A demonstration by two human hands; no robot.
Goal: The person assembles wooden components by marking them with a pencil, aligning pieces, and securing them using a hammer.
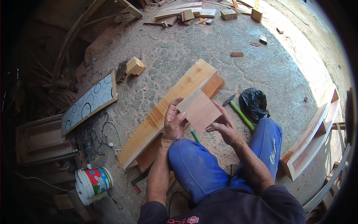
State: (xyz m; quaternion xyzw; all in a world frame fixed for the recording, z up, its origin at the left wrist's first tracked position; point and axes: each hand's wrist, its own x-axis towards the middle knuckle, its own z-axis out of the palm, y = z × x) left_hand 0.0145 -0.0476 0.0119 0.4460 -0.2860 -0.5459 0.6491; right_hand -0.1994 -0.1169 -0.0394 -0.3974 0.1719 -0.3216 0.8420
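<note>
Holding a small square wooden panel (198, 110) up between both hands, above the blue-trousered knees (194, 164). Left hand (173, 121) gripping the panel's left edge, fingers (175, 106) curled closed around it. Right hand (225, 127) pinching the lower right corner, thumb and fingers closed lightly on it.

Lying directly beneath, on the concrete floor (179, 52): a long pale plank (167, 112) running diagonally, stacked over a darker reddish board (212, 87). Resting just right of the boards, a hammer with a green handle (239, 112), and beside it a crumpled black plastic bag (253, 102). Peeking out between the knees, a green pencil-like stick (195, 136).

Sitting to the left: a patterned panel with circle designs in a wooden frame (89, 102), tangled cables (95, 138), a small wooden block (135, 66), and a white and red bucket (93, 183) lying on its side near the lower left. Standing at the right edge, a long wooden frame piece (313, 134). Scattering across the far floor, offcuts and scrap boards (186, 15).

Leaving open room on the rough, cracked, grey floor above the plank and toward the upper right. Showing smooth, flat, light-brown wood on the held panel, with straight, clean-cut edges.
</note>
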